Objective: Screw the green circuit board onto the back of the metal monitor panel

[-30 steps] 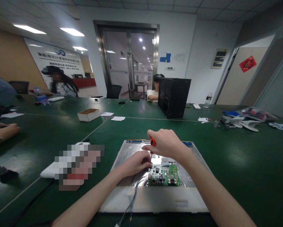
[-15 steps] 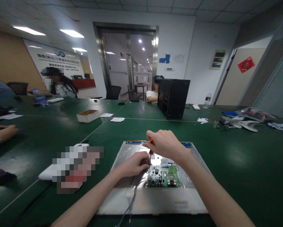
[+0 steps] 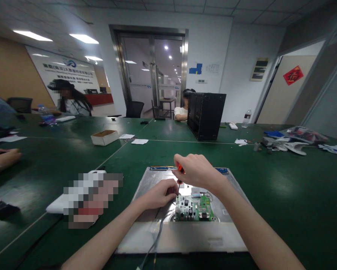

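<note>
The person sits at a green table [image 3: 283, 195] with a silver metal panel [image 3: 182, 232] lying flat in front of them, and a small green circuit board [image 3: 195, 210] set into its middle. The right hand [image 3: 198, 170] is closed around the orange handle of a screwdriver [image 3: 180, 173], holding it nearly upright so the tip comes down at the board's near-left corner. The left hand [image 3: 160, 194] rests on the panel just beside that corner, its fingers pinched narrow around the lower shaft to steady it. I cannot see the screw itself under the fingers.

By my reading, 1 screw at the board's corner is being worked. The next move calls for keeping the shaft straight and the tip seated while the right hand turns. A grey cable [image 3: 157, 240] runs from the board toward the person. A white box [image 3: 105, 137] and a black computer case [image 3: 207, 115] stand well apart, farther up the table.
</note>
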The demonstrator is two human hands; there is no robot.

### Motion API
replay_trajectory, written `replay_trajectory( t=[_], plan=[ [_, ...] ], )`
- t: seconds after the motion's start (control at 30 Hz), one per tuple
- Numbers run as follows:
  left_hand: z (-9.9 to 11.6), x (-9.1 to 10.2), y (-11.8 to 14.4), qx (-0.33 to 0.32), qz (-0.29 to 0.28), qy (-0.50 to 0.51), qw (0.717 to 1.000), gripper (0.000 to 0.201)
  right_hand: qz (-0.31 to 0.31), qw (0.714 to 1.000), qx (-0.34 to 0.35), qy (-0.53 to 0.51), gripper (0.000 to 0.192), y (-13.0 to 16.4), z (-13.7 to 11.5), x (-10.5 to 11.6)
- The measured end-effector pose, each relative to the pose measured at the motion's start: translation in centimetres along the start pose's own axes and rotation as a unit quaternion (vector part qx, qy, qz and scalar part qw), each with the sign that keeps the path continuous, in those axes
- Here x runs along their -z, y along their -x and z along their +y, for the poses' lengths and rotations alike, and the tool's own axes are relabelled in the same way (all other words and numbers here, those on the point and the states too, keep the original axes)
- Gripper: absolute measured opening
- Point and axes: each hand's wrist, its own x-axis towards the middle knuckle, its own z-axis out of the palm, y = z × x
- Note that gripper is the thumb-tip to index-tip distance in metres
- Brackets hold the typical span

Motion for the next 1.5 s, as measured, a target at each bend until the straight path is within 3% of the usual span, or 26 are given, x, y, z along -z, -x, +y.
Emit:
replay_trajectory(
  t=[0.1, 0.3, 0.47, 0.57, 0.73, 0.93, 1.13, 1.3, 1.5],
  plan=[
    [-0.13, -0.05, -0.03, 0.002, 0.002, 0.000, 1.000, 0.008, 0.012, 1.000, 0.020, -0.013, 0.015, 0.29, 0.06, 0.08],
    [0.00, -0.03, 0.03, 0.002, 0.001, 0.004, 1.000, 0.006, -0.013, 1.000, -0.005, 0.006, 0.035, -0.03, 0.15, 0.12],
    [0.33, 0.06, 0.12, 0.000, 0.007, 0.003, 1.000, 0.008, -0.008, 1.000, 0.005, -0.012, 0.015, 0.09, 0.22, 0.24],
    [0.39, 0.07, 0.10, -0.001, 0.007, 0.005, 1.000, 0.008, -0.003, 0.999, 0.021, -0.024, 0.017, 0.31, 0.33, 0.35],
    [0.54, 0.16, 0.09, -0.002, 0.003, 0.007, 1.000, 0.007, -0.013, 1.000, -0.011, 0.003, 0.034, -0.03, 0.45, 0.16],
    [0.48, 0.14, 0.13, -0.002, 0.006, 0.007, 1.000, 0.010, -0.011, 1.000, 0.005, -0.010, 0.014, 0.14, 0.27, 0.17],
    [0.28, 0.03, 0.08, -0.001, 0.004, 0.009, 1.000, 0.008, -0.007, 1.000, -0.015, -0.001, 0.033, 0.00, 0.31, -0.03],
    [0.21, 0.08, 0.06, -0.003, 0.001, 0.009, 1.000, 0.007, -0.005, 1.000, 0.000, -0.013, 0.016, 0.00, 0.26, -0.06],
    [0.23, 0.14, 0.03, -0.006, 0.001, 0.014, 1.000, 0.007, 0.000, 1.000, 0.006, -0.011, 0.025, 0.14, 0.25, 0.10]
  ],
)
